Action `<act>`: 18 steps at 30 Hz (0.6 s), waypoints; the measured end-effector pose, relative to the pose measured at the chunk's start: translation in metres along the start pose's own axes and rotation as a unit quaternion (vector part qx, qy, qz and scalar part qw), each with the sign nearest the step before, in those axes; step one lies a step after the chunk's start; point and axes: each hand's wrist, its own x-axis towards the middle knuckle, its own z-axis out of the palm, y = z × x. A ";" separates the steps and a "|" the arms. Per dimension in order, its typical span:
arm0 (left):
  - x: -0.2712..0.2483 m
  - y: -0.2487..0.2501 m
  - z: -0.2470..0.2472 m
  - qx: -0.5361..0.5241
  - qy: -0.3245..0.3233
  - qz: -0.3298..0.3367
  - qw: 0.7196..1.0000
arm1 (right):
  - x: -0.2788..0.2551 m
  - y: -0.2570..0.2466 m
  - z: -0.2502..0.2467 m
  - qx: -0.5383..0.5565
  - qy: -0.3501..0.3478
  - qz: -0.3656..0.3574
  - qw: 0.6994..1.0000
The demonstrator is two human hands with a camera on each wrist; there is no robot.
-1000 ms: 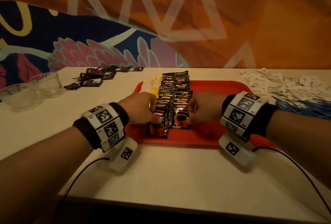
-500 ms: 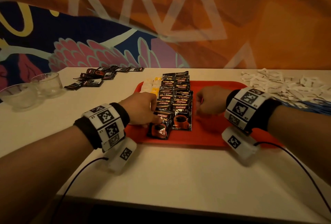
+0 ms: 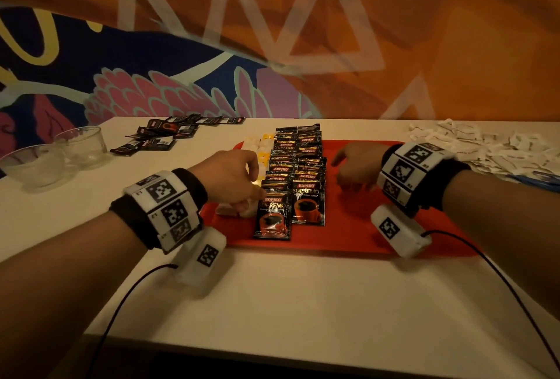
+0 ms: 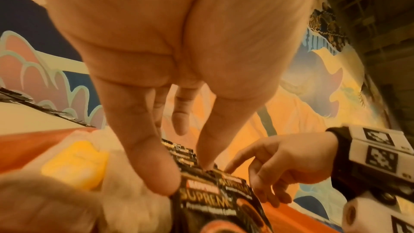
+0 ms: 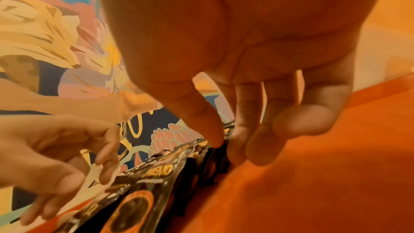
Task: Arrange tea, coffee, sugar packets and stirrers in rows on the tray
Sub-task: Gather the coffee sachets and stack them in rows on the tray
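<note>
Two hands work over the near end of a red tray (image 3: 348,239) on a pale surface (image 3: 303,303). Left hand (image 3: 227,178) reaches down at the nearest coffee sachet (image 3: 272,218), fingertips (image 4: 156,180) touching its top-left edge; the grip looks loose, fingers pointing down, but whether it pinches the sachet I cannot tell from the blurred wrist view. That sachet lies flat on the tray, front of the left coffee row. Just beside it to the right, the second coffee row (image 3: 309,178) starts slightly further back. Right hand (image 3: 354,166) sits at the right edge of that row, fingers extended and relaxed, tips on the tray and against the sachet edges (image 5: 221,159), holding nothing. Both rows run away from the person, sachets overlapping like shingles, far ends passing the tray's back edge. Left of the coffee, a row of white and yellow tea packets (image 3: 257,148), partly hidden by the left hand. Far left on the surface: two glass bowls (image 3: 57,154), then loose coffee sachets (image 3: 169,133) scattered behind. Far right: a heap of white sugar packets (image 3: 485,145), with blue stirrers (image 3: 539,181) near its front edge. Painted mural wall (image 3: 181,75) behind.
</note>
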 end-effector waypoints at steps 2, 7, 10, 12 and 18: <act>0.004 -0.003 -0.010 -0.050 0.008 -0.011 0.999 | 0.002 0.001 -0.002 -0.002 0.021 0.005 1.000; 0.025 -0.026 -0.047 -0.080 0.046 -0.062 0.994 | 0.013 0.005 -0.003 -0.056 0.042 -0.007 0.998; 0.043 -0.051 -0.066 0.079 0.096 -0.087 0.988 | 0.022 0.005 -0.005 -0.090 0.042 -0.010 0.995; 0.054 -0.070 -0.076 0.220 0.095 -0.115 0.964 | 0.026 0.002 -0.009 -0.094 0.053 -0.021 0.994; 0.097 -0.119 -0.100 0.299 0.097 -0.181 0.932 | 0.033 -0.008 -0.017 -0.035 0.121 -0.088 0.988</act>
